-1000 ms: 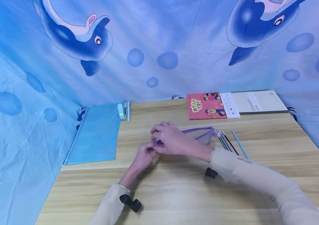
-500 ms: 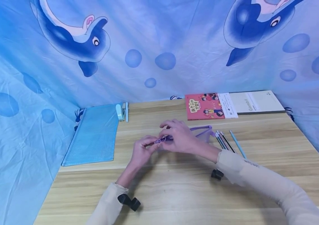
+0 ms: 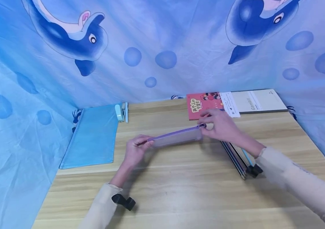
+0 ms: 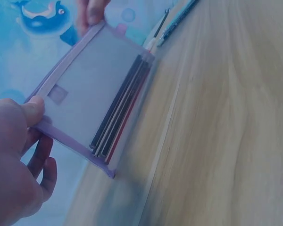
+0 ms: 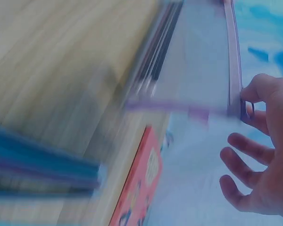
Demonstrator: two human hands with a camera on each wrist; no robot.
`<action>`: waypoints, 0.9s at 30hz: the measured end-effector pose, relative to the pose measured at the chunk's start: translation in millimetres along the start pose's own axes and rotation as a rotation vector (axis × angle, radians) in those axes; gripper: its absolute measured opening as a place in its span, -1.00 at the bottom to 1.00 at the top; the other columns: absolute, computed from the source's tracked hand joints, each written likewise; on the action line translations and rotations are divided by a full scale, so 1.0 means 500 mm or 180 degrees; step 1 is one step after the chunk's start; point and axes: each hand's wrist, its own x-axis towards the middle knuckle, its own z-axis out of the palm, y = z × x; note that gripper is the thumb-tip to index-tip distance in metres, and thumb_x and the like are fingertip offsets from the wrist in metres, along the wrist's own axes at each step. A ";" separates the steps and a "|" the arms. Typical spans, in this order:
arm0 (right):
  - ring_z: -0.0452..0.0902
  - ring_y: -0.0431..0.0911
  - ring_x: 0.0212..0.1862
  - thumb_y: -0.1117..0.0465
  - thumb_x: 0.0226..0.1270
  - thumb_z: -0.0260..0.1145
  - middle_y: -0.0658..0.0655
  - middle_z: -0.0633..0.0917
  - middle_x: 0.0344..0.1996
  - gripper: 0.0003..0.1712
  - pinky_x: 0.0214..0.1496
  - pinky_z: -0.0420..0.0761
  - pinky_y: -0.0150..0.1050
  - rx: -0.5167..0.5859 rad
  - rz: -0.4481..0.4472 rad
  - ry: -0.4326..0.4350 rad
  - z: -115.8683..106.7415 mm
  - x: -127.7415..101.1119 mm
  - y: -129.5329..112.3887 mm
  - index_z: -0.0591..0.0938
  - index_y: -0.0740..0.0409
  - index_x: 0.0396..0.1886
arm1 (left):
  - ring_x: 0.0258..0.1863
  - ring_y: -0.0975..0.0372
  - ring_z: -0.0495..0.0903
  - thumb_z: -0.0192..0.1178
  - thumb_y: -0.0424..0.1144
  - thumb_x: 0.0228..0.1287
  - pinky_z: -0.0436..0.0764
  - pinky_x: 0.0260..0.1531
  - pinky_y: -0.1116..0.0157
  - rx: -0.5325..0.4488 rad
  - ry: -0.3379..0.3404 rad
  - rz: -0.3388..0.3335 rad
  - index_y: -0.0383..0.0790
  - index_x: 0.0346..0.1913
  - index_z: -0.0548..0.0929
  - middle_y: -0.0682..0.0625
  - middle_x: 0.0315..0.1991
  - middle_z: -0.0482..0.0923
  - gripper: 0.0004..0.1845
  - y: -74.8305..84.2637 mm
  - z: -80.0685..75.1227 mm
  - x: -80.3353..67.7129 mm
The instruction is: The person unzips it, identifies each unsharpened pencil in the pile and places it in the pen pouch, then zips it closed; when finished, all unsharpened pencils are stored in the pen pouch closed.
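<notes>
You held the purple-zip pencil pouch (image 3: 176, 137) at both ends, above the table (image 3: 185, 190).
Your left hand (image 3: 134, 152) pinched its left end, right hand (image 3: 222, 127) pinched the zipper pull; pencils (image 4: 118, 113) lay inside.

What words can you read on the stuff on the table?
"Gambit": printed on the cream notebook at the back of the table.
Large characters on the red book beside it: too blurred to read.
Small print on the white strip between them: too small to read.
Nothing readable on the purple pouch.
</notes>
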 end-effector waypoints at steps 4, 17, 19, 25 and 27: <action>0.62 0.15 -0.18 0.21 0.04 0.49 0.23 0.71 -0.14 -0.83 -0.34 0.59 0.01 0.0000 0.0084 0.0024 -0.030 -0.024 0.026 0.81 0.10 -0.32 | -0.26 0.04 0.67 0.40 -0.57 0.05 0.58 -0.24 0.51 0.0180 -0.0017 0.0007 -0.44 -0.30 0.78 -0.21 -0.30 0.72 -0.88 0.015 -0.009 0.001; 0.62 -0.06 -0.30 0.21 0.12 0.49 0.05 0.72 -0.23 -0.83 -0.44 0.58 -0.23 0.0380 0.0132 -0.0667 -0.057 -0.086 0.014 0.81 0.04 -0.25 | -0.16 0.05 0.67 0.43 -0.59 0.02 0.68 -0.11 0.00 0.0414 -0.0537 0.0313 -0.28 -0.23 0.80 -0.09 -0.19 0.72 -0.75 0.002 -0.013 -0.029; 0.62 -0.08 -0.28 0.20 0.12 0.50 0.01 0.72 -0.24 -0.81 -0.36 0.61 -0.22 0.0352 0.0121 -0.0829 -0.055 -0.098 0.009 0.81 0.02 -0.23 | -0.11 0.06 0.66 0.44 -0.59 0.00 0.65 -0.04 0.00 0.0513 -0.0665 0.0402 -0.26 -0.21 0.79 -0.09 -0.15 0.71 -0.72 0.000 -0.013 -0.037; 0.61 -0.13 -0.28 0.17 0.07 0.53 -0.01 0.71 -0.28 -0.76 -0.30 0.67 -0.22 0.0189 -0.0016 -0.1044 -0.021 -0.137 -0.006 0.81 0.07 -0.21 | -0.04 0.00 0.61 0.47 -0.59 -0.11 0.54 0.08 -0.06 0.0904 -0.0895 0.0519 -0.25 -0.17 0.77 -0.14 -0.08 0.67 -0.63 -0.010 -0.003 -0.065; 0.60 -0.13 -0.27 0.15 0.07 0.53 -0.01 0.71 -0.28 -0.76 -0.28 0.68 -0.21 0.0132 -0.0032 -0.1099 -0.007 -0.148 -0.007 0.81 0.08 -0.22 | -0.03 -0.02 0.58 0.49 -0.56 -0.13 0.54 0.07 -0.06 0.1002 -0.0966 0.0497 -0.25 -0.17 0.77 -0.15 -0.06 0.66 -0.63 -0.012 0.003 -0.072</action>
